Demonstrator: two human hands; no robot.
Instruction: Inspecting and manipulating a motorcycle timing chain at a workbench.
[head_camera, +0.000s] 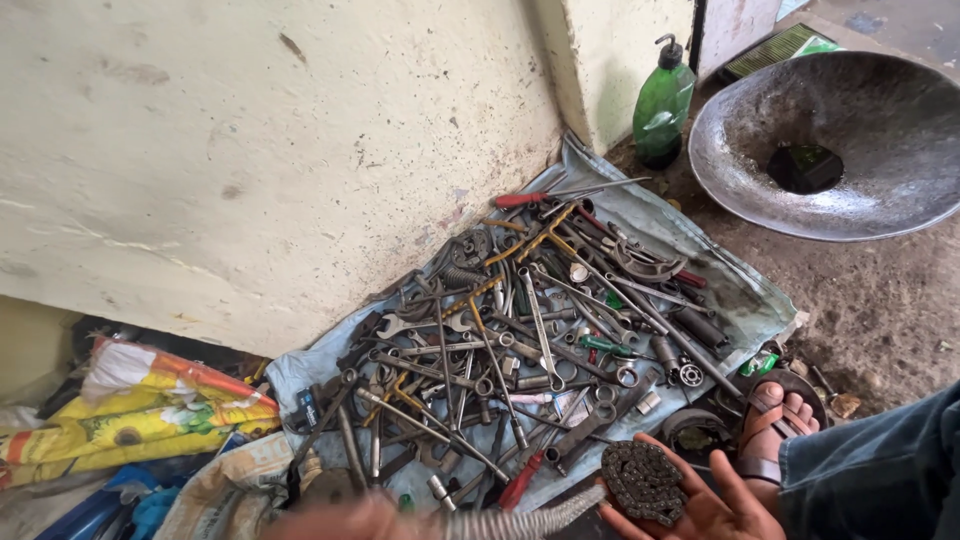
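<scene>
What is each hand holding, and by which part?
Right hand: coiled dark metal chain resting on its open palm. Left hand, blurred: grey ribbed metal hose by one end.

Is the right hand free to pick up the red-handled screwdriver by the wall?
Probably not: the right hand lies palm up under a coiled chain, and the red-handled screwdriver lies across the tool pile.

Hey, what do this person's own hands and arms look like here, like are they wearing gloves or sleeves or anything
Both hands are bare, with no gloves. The right hand shows no ring, watch or sleeve in the part in view. The left hand sits at the bottom edge and is too blurred to tell any detail. No forearm or sleeve shows. Nearby, a dark trouser leg and a sandalled foot are visible.
</scene>
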